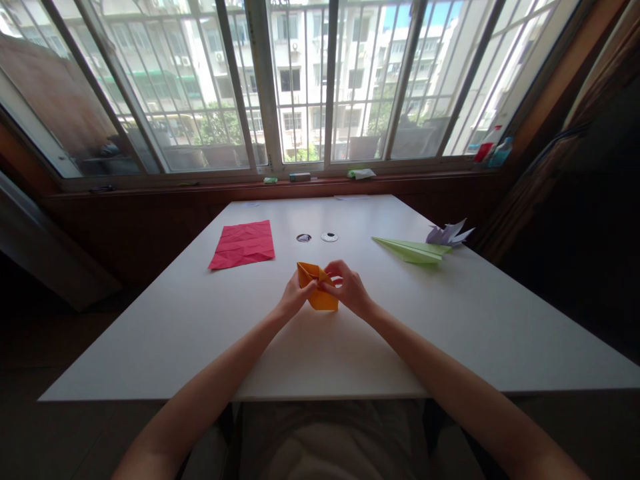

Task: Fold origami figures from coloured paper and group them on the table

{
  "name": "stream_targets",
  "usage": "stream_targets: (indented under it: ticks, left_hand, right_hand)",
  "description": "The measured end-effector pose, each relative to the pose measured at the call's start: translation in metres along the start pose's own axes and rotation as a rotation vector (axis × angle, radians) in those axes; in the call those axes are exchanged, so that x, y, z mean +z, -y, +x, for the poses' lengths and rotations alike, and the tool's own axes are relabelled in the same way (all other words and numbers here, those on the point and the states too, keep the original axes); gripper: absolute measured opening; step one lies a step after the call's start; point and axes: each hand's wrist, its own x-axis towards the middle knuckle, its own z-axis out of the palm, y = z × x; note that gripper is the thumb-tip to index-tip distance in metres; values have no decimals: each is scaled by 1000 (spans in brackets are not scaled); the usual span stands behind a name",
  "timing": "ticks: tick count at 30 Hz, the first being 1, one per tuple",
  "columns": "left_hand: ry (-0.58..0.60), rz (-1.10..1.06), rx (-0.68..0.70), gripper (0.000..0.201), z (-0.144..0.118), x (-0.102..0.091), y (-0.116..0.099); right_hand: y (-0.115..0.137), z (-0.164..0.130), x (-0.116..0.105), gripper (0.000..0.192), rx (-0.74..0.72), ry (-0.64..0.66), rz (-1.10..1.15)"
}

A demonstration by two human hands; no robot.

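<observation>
Daylight floods in through the window point(320, 87) ahead; outside view slightly blown out. White table point(450, 320) evenly bright, shadows faint. Room corners and floor dark. Window bars bow at edges; upper left smeared.

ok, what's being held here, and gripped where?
A partly folded orange paper. Both hands pinch it near its upper middle: the left hand on the left flap, the right hand at the centre fold. Its lower edge looks to rest on the white table.
</observation>
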Motion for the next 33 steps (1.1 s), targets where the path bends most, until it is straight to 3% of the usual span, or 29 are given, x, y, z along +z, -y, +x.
stream_targets:
  ticks: [8, 17, 21, 25, 30, 33]
  left_hand:
    - [62, -27, 15, 30, 0, 4, -1]
    - [124, -61, -51, 34, -2, 4, -4]
    - [102, -114, -116, 34, -1, 4, -5]
    - [56, -203, -181, 36, 0, 2, -4]
    - [-41, -270, -195, 40, 0, 1, -3]
    - [7, -304, -241, 38, 1, -2, -5]
  right_hand:
    - [0, -3, 4, 26, -87, -135, -204]
    - [-4, -1, 0, 13, -90, -74, -327]
    - [0, 0, 0, 7, -205, -85, -392]
    - [3, -2, 2, 9, -241, -4, -328]
    - [0, -3, 4, 11, -154, -46, -254]
    - [-3, -1, 0, 7, -127, -92, -299]
